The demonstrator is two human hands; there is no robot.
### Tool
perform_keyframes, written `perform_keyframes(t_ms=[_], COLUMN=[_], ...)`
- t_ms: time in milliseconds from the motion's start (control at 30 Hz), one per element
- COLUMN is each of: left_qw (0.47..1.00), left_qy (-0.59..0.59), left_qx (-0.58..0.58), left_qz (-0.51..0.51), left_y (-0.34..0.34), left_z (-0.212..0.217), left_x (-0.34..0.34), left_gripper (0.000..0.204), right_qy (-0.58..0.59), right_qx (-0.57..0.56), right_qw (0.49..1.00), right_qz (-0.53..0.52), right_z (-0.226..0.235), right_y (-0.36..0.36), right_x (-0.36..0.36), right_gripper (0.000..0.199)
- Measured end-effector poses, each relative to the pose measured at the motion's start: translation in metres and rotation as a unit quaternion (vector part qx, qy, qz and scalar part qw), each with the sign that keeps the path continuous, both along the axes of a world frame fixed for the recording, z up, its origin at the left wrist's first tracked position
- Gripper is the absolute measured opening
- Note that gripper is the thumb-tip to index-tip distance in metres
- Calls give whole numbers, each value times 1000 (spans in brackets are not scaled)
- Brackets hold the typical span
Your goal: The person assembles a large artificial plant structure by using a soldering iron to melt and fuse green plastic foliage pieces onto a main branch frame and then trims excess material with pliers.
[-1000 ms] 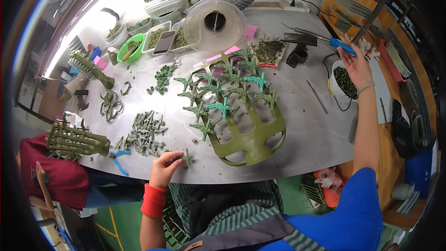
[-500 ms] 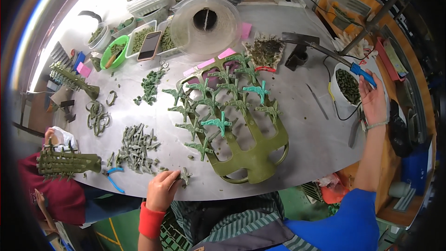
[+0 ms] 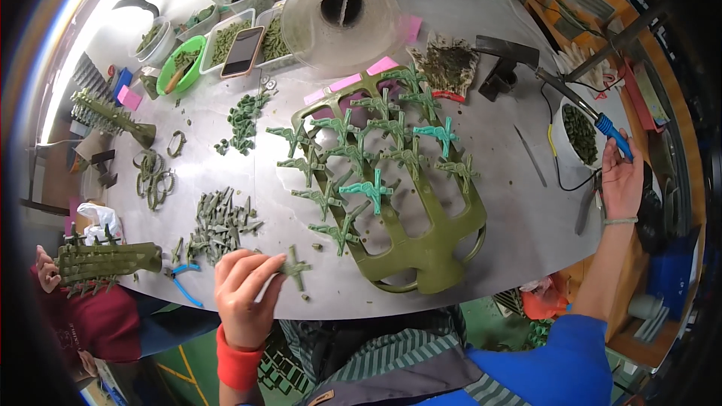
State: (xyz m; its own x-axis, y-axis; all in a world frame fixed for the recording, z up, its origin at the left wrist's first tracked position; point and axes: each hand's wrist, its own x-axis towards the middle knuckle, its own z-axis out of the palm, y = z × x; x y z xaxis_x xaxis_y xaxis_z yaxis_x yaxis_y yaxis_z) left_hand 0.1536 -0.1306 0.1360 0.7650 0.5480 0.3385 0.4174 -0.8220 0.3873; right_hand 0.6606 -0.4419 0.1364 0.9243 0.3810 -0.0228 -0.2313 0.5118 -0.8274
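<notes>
Pliers lie just left of my left hand, which I see from afar pinching a green cross-shaped piece between thumb and fingers. Between both hands lies a green frame, carrying similar pieces. My right hand holds a blue-handled tool.

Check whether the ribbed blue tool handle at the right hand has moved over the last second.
Yes: the ribbed blue tool handle has shifted rightward and nearer the person, from beyond the round white tub to its right edge.
</notes>
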Motion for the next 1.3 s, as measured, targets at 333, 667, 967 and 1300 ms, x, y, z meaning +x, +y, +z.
perform_keyframes(t_ms=[333, 667, 967, 1300], left_qw=[988, 986, 985, 979], left_qy=[-6, 30, 8, -11], left_qx=[89, 100, 108, 101], left_qz=[-129, -133, -132, -178], left_y=[-25, -19, -25, -18], left_z=[-8, -23, -8, -29], left_x=[99, 115, 133, 173], left_gripper=[21, 21, 24, 22], right_qy=[2, 15, 20, 27], right_qx=[19, 16, 13, 17], right_qw=[1000, 1000, 1000, 999], right_qz=[6, -4, -3, -37], right_z=[-4, -12, -18, -10], right_y=[-27, -36, -45, -65], right_x=[-27, -31, -31, -50], right_gripper=[32, 31, 32, 37])
